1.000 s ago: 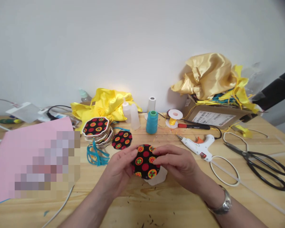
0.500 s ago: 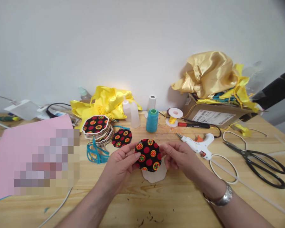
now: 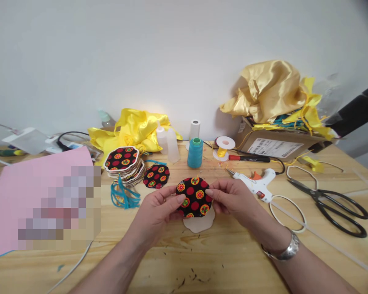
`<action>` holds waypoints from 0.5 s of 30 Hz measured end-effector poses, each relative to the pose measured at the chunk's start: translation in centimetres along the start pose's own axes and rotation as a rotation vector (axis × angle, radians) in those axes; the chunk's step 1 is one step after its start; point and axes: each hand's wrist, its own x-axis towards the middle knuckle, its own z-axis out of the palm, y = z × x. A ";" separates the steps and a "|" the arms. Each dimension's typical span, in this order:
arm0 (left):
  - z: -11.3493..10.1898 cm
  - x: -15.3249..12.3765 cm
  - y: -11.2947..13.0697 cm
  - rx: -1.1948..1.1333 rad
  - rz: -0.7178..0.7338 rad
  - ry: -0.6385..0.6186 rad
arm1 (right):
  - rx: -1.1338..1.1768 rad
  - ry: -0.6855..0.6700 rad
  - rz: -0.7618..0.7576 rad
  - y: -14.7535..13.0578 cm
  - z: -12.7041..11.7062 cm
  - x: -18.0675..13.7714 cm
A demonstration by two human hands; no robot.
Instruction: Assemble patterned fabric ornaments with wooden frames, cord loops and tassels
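Observation:
Between my hands is a round black fabric patch [image 3: 194, 199] with red dots and orange-yellow flowers. My left hand [image 3: 162, 206] pinches its left edge, thumb on top. On the right edge, my right hand [image 3: 230, 196] grips it between thumb and fingers. Just below the patch, a pale scalloped piece [image 3: 199, 224] lies on the table, partly covered from view. A second patterned patch [image 3: 156, 176] rests flat to the left, beside a stack of scalloped pieces faced with the same fabric [image 3: 122, 159]. Blue ribbon loops [image 3: 124, 194] lie in front of the stack.
A blue thread cone [image 3: 195, 153] stands behind my hands. Rightward lie a white glue gun [image 3: 257, 184], black-handled scissors [image 3: 334, 204], a white ring [image 3: 287, 213] and a cardboard box [image 3: 270, 143] topped with gold satin [image 3: 270, 87]. Pink sheet [image 3: 43, 175] at left; yellow satin [image 3: 138, 128] at back.
My right thumb has come onto the front of the patch's right edge, where it was at the side before. The patch has turned slightly, and the whole view has shifted a little.

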 end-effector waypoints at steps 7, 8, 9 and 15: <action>-0.2 -0.1 -0.7 0.106 -0.070 -0.070 | -0.166 -0.025 -0.049 0.6 0.4 -0.2; -0.2 -0.1 -0.7 0.110 -0.070 -0.071 | -0.207 -0.018 -0.067 0.7 0.5 -0.3; -0.2 -0.1 -0.8 0.106 -0.068 -0.066 | -0.248 -0.013 -0.089 0.7 0.5 -0.4; -0.2 -0.1 -0.8 0.076 -0.055 -0.030 | -0.348 0.005 -0.177 1.0 0.5 -0.4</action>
